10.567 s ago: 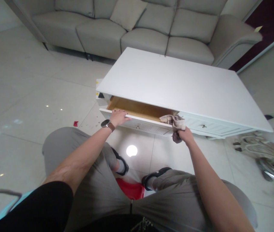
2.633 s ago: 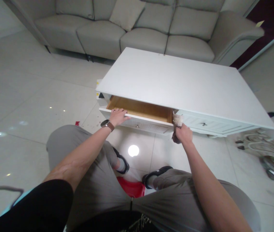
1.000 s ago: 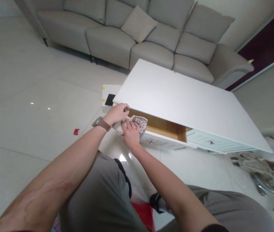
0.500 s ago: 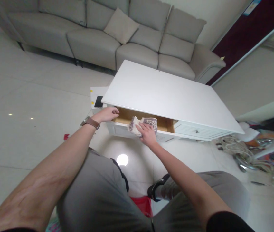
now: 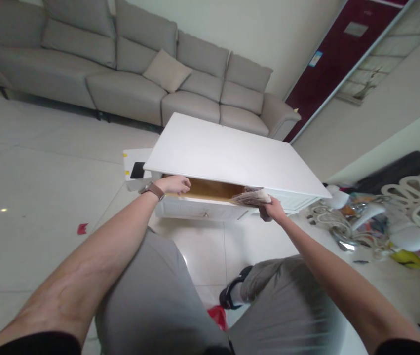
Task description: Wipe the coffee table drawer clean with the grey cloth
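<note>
A drawer [image 5: 204, 204] is pulled partway out of a white coffee table [image 5: 228, 153], showing its wooden inside. My right hand [image 5: 276, 209] grips a folded, patterned cloth [image 5: 252, 196] in pale and purplish-brown tones. The cloth lies across the right end of the drawer's front edge, with one part hanging down outside. My left hand [image 5: 177, 184], wearing a watch on the wrist, is over the left end of the drawer. Its fingers are curled in, and what they hold, if anything, is hidden.
A grey sofa [image 5: 128, 98] with a beige cushion [image 5: 167, 70] stands behind the table. At the table's left is a white box [image 5: 130, 157] with a black item. Cluttered objects [image 5: 361, 217] lie on the floor at right. Something red [image 5: 217, 316] is between my feet.
My right hand has drawn the cloth rightward along the drawer's front edge, from its middle to its right end. My left hand stays near the left end. The view has shifted.
</note>
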`<act>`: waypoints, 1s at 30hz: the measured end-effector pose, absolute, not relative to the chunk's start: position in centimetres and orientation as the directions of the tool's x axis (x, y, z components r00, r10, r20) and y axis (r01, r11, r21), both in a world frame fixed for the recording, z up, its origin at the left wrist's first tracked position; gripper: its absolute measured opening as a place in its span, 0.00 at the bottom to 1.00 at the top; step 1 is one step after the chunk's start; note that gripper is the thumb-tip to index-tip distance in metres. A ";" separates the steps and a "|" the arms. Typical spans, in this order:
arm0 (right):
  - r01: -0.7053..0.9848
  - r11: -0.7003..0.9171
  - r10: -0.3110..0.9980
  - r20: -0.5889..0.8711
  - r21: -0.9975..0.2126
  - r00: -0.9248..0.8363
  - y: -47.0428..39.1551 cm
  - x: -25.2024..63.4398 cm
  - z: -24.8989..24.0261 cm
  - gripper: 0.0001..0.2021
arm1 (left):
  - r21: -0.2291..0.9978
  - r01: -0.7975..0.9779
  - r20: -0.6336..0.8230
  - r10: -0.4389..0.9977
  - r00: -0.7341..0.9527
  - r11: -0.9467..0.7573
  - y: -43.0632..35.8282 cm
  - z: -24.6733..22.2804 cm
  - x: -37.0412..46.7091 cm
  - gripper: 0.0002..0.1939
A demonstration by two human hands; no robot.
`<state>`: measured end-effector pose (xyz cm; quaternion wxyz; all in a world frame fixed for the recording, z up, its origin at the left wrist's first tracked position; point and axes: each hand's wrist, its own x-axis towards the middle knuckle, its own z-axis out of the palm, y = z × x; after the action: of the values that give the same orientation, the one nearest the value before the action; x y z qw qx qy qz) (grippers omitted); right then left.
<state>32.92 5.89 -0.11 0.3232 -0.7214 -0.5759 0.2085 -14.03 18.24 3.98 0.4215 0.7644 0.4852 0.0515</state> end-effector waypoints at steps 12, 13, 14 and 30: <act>-0.089 -0.353 0.905 -0.364 -0.931 0.221 1.5 23.6 11.4 0.09 | 0.977 0.205 -0.105 0.694 0.713 -0.064 13.6 5.7 -4.3 0.37; -0.121 -0.374 0.905 -0.390 -0.920 0.168 1.9 23.1 11.6 0.09 | 0.986 0.157 -0.149 0.666 0.731 0.048 13.2 5.6 -4.0 0.38; -0.153 -0.394 0.903 -0.412 -0.907 0.118 2.5 22.6 11.8 0.09 | 0.982 0.100 -0.180 0.639 0.748 0.160 12.9 5.4 -3.7 0.38; -0.246 -0.131 0.981 -0.161 -0.960 0.104 18.2 21.3 6.1 0.20 | 0.894 -0.382 -0.080 0.924 0.374 0.232 18.4 3.5 -3.1 0.28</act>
<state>21.34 18.16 6.10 0.5479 -0.5020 -0.3663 0.5601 -3.15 18.37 3.51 0.7153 0.4187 0.3233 0.4566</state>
